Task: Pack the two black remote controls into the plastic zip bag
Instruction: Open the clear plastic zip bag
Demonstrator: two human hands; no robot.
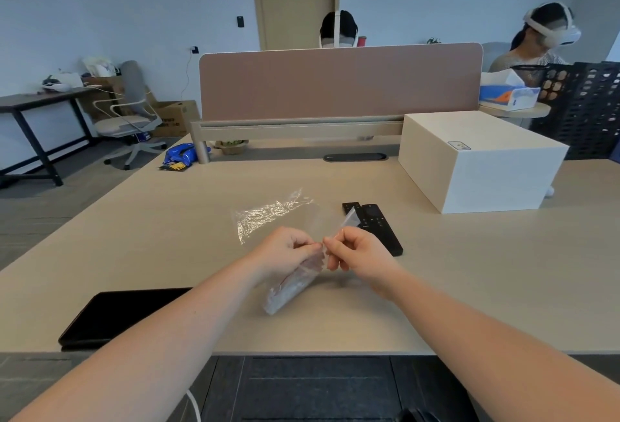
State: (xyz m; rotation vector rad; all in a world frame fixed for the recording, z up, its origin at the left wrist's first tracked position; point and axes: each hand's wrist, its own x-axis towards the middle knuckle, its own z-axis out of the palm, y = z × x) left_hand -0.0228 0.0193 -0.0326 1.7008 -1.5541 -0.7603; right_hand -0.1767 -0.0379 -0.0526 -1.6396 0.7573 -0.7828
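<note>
While both hands meet over the middle of the bench (167, 220), each pinches the top edge of the plastic zip bag (288, 287). The left hand (285, 250) grips the bag's mouth from the left, thumb and fingers closed on the plastic; the right hand (355, 253) pinches the opposite lip, fingers closed on it as well. Their fingertips nearly touch. The bag is clear, with a thin red line near its mouth, and hangs down toward the near side, its lower end resting on the bench. No writing on it can be read.

Just right of the hands and a little farther away lie the two black remote controls (379, 227), flat on the bench, side by side and touching or nearly so, their long sides running from far-left to near-right. The right one shows a round pad and small buttons; any lettering on them is too small to read. A flap of clear plastic at the right hand crosses in front of the left remote.

A crumpled sheet of clear film (268, 213) lies on the bench beyond the hands. At the near left edge lies a flat black tablet (114, 314), screen dark. To the far right stands a white box (479, 159) with a small label on its top, unreadable. A blue snack packet (179, 154) lies at the far left, by the brown divider panel (339, 82); its print is blurred.
</note>
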